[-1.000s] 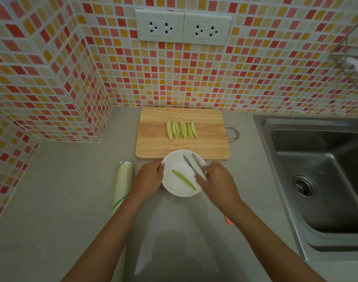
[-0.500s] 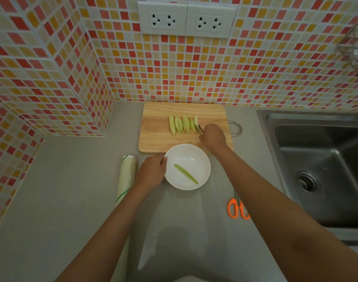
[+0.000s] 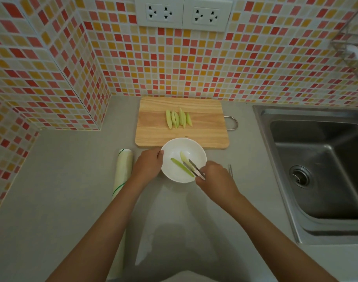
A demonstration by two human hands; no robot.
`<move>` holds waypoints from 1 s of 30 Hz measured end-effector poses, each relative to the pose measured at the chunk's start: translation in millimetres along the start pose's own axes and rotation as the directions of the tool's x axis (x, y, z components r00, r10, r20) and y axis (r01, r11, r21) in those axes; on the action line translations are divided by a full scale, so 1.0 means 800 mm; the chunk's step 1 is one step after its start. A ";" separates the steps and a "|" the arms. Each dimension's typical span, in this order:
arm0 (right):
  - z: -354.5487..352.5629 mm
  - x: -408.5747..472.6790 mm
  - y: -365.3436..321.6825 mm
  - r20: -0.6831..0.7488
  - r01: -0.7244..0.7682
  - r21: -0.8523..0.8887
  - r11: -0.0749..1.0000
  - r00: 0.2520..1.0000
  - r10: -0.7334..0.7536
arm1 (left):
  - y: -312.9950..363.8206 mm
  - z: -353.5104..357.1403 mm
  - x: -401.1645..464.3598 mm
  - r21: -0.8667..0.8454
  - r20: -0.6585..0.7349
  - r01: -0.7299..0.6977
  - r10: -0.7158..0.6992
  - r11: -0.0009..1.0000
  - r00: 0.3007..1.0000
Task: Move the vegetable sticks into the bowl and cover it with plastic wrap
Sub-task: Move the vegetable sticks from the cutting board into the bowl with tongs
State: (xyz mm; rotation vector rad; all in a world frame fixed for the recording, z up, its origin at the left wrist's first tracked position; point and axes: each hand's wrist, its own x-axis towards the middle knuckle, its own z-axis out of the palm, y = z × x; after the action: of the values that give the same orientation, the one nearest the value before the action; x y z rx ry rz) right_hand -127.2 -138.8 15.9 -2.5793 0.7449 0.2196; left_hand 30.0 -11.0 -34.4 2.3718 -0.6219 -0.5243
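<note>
The walls (image 3: 194,64) have little red, orange and yellow tiles. Two white sockets (image 3: 183,14) sit up high. The counter (image 3: 52,210) is grey. A shiny metal sink (image 3: 316,169) is on the right.

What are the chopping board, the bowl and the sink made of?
The chopping board looks like pale unvarnished wood, its grain lines showing. The bowl seems glossy white ceramic, though plastic is possible. The sink looks like brushed stainless steel, grey with dull reflections.
</note>
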 end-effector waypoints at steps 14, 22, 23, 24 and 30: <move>-0.023 0.191 -0.007 -0.126 -0.152 0.003 0.988 0.980 0.151 | -0.001 0.000 0.002 0.012 0.015 0.006 -0.006 1.000 1.000; -0.031 0.151 -0.005 -0.157 -0.144 0.227 0.963 0.971 0.182 | -0.002 0.000 0.000 -0.026 0.008 -0.001 0.001 1.000 1.000; -0.032 0.131 -0.006 -0.173 -0.123 0.273 0.954 0.969 0.174 | -0.002 0.000 0.000 -0.032 0.005 -0.007 0.007 0.999 1.000; -0.033 0.110 -0.006 -0.187 -0.098 0.301 0.949 0.969 0.159 | -0.002 0.001 -0.001 -0.037 0.001 -0.012 0.012 0.999 1.000; -0.003 0.012 -0.007 -0.059 -0.059 0.191 0.980 0.996 0.072 | -0.004 0.003 0.001 -0.035 -0.008 -0.013 0.013 0.999 1.000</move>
State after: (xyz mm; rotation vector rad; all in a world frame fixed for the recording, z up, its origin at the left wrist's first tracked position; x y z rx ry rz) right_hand -115.7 -140.2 17.8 -2.3945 0.8335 0.0804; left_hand 30.9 -10.4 -38.3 2.3340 -0.6193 -0.5166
